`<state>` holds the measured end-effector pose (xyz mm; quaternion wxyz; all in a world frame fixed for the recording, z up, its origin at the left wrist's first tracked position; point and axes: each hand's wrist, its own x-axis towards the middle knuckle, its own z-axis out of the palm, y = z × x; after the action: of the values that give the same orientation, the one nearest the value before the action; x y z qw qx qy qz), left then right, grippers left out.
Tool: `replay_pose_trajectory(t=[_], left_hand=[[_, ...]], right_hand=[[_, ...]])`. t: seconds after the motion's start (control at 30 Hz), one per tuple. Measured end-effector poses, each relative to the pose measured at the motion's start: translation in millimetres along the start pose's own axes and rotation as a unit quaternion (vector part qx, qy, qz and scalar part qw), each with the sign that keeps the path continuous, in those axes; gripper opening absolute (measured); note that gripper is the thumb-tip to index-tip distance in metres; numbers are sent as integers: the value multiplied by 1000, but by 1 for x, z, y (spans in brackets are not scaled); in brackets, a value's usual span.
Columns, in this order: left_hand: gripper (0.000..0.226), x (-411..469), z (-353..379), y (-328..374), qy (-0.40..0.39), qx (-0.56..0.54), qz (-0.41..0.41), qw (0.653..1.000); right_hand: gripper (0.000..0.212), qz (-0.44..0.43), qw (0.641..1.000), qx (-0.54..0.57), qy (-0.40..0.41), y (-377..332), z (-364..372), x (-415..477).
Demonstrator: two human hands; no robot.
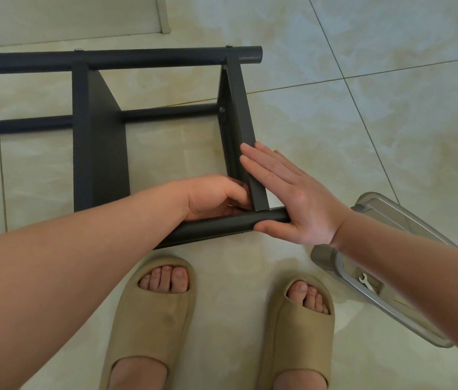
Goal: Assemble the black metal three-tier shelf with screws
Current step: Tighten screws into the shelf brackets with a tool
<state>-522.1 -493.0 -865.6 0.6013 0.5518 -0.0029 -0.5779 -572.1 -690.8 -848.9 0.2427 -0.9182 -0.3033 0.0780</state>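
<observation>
soft, even daylight, bright with no hard glare; faint shadows pool under the hands [292, 198] and forearms. focus is sharp throughout, while wide-angle distortion bends lines toward the edges.

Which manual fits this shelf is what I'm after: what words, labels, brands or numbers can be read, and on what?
None. No word, label, brand or number shows on the black shelf frame, the tan slippers, the clear plastic bin or the small wrench in it.
</observation>
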Motion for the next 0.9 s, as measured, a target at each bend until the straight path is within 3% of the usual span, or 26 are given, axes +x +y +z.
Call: replay_pose_trajectory(t=[0.1,0.23,0.43,0.63,0.77,0.9], left_hand=[[13,-1,1,0,41,85,-16,995],[46,-2,1,0,65,103,-3,993],[22,-2,-1,0,10,23,-13,1000],[37,-3,-2,2,-25,-38,-24,999],[17,-4,0,2,7,35,-35,999],[37,-1,0,-1,54,72,-14,996]], right_hand=[[91,-2,1000,-1,1,0,0,0],[91,-1,1000,0,2,0,0,0],[92,-2,1000,1,0,0,0,0],[92,-1,1000,1,0,0,0,0],[92,-2,1000,-2,2,0,0,-1],[92,-1,1000,0,3,0,0,0]])
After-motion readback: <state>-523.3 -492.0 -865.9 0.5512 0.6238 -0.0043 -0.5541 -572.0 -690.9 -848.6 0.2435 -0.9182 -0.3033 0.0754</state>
